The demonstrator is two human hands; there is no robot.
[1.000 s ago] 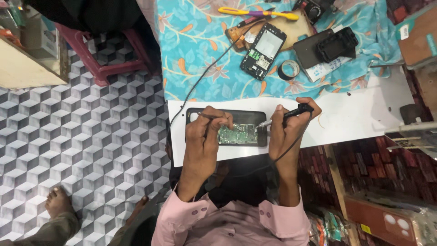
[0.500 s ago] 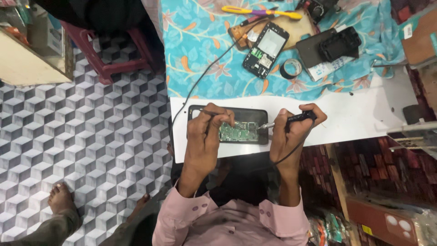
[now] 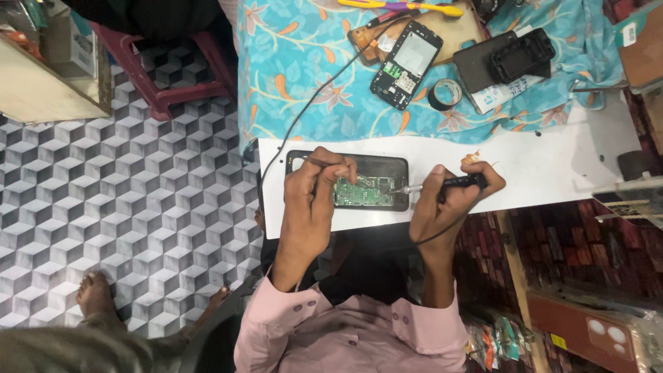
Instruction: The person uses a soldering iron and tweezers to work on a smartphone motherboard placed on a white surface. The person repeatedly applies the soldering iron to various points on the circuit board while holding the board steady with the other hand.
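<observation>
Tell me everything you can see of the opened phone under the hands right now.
The opened phone lies flat, lengthwise, on the white board: a dark rectangular body with rounded corners, back off, a green circuit board exposed. The left hand rests over its left part, holding a thin wire. The right hand holds a dark soldering iron, tip at the phone's right edge.

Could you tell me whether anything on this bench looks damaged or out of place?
Only the opened black phone on the turquoise floral cloth, lying askew, its insides exposed. Otherwise nothing stands out.
</observation>
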